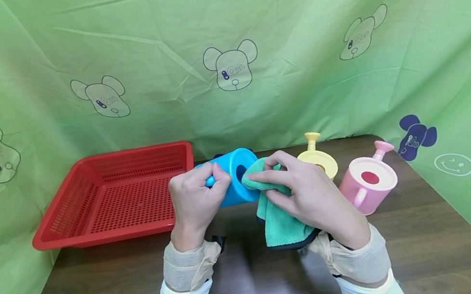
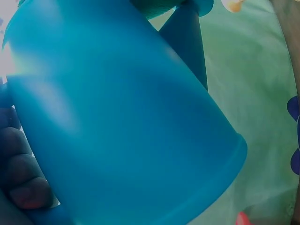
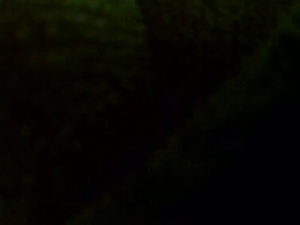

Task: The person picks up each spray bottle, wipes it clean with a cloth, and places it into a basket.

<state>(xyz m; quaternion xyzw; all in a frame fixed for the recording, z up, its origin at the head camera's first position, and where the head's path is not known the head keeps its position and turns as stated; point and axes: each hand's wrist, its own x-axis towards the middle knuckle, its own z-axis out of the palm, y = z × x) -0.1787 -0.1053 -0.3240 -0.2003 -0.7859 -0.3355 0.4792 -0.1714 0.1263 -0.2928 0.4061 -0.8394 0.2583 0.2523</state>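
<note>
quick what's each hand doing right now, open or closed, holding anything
Left hand: closed, holding the blue watering can by its handle.
Right hand: closed, holding the green cloth.

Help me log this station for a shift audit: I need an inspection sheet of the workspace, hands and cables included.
Surface: table with dark wood grain.
Job's things: blue watering can, held tilted, its opening toward the green cloth.
Clutter: red basket on the left; yellow watering can, partly hidden, and upright pink watering can on the right.
Hands: left hand grips the blue can's handle; right hand pinches the cloth. The right wrist view is too dark to read.
Cables: nothing seen.
Surroundings: green curtain with printed mouse heads.
</note>
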